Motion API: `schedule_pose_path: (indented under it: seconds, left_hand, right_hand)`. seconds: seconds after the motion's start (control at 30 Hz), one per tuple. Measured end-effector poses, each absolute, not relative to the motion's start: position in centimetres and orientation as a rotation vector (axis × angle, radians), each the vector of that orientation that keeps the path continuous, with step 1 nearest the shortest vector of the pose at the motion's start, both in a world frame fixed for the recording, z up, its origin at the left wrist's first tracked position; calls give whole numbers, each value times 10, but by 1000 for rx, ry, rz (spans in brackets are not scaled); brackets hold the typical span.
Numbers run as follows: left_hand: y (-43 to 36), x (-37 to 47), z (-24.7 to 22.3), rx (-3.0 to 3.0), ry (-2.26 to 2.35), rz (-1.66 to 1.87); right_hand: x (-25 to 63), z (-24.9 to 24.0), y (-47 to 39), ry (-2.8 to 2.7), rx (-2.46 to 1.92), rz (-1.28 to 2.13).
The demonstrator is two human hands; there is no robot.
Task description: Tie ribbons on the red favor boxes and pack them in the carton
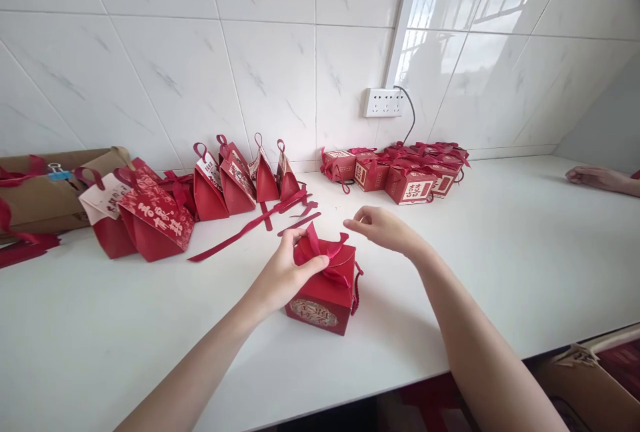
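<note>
A red gift box point(325, 295) with a printed gold and teal emblem on its front stands on the white table. Across its top lies a pinkish-red ribbon point(337, 245), and a twisted dark red cord point(356, 292) hangs at its right side. My left hand point(287, 269) grips the box's upper left part, its thumb pressed by the ribbon and its fingers at the far edge. To the upper right of the box, my right hand point(383, 229) hovers with loosely bent fingers, thumb apart from them. Nothing shows in it, and it does not touch the box.
Loose red ribbon strips point(245, 229) lie behind the box. Further back stand peaked red boxes point(210, 195) and square red boxes point(413, 185). A brown bag point(45, 202) is at the left. Another person's hand point(593, 177) rests at the right; a cardboard box point(580, 379) sits below the table edge.
</note>
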State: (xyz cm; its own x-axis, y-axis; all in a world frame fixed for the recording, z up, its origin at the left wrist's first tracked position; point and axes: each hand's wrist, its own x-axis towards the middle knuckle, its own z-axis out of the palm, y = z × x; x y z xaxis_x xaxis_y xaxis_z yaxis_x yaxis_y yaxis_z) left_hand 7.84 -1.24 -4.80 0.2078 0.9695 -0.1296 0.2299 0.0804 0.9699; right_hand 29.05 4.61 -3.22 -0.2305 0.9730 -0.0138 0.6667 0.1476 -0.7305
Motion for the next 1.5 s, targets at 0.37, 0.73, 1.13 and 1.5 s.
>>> schedule_pose_path:
  seconds: [0.37, 0.73, 1.13, 1.5]
  left_hand:
    - [-11, 76, -53, 1383, 1453, 895]
    - [-11, 72, -48, 1332, 1337, 873]
    - [-1, 33, -23, 1714, 1390, 543]
    - [-1, 34, -19, 1695, 1291, 527]
  right_hand:
    - [277, -15, 16, -2325, -1041, 1260]
    - [282, -23, 24, -2253, -865, 1024]
    - [285, -26, 28, -2303, -712, 946]
    - [290, -28, 32, -2267, -680, 1038]
